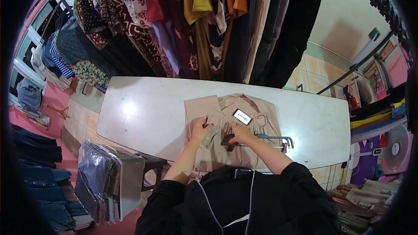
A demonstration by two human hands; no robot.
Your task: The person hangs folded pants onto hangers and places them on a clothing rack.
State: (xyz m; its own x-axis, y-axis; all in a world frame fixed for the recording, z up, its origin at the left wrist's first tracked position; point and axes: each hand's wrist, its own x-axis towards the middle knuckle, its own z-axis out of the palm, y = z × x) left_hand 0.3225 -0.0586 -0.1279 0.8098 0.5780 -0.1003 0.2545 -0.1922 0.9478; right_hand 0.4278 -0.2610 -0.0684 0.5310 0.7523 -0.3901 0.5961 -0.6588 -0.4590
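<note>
Beige trousers [202, 105] lie spread on the white table [143, 104], with the gathered waistband towards me. A white tag with dark lettering [242, 116] rests on them. My left hand [201, 130] is closed on the left part of the waistband, fingers pinched at the cloth. To its right, my right hand [239, 134] has its fingers closed at a dark clip hanger [265, 137], beside the waistband. The hanger lies across the trousers, its hook pointing right, and one clip is near my fingers.
Clothes on a rack [196, 30] hang beyond the table's far edge. A stack of plastic-wrapped garments [98, 174] stands at the near left beside a dark stool [154, 169]. Folded jeans [43, 182] lie at far left. A fan [395, 148] is at right.
</note>
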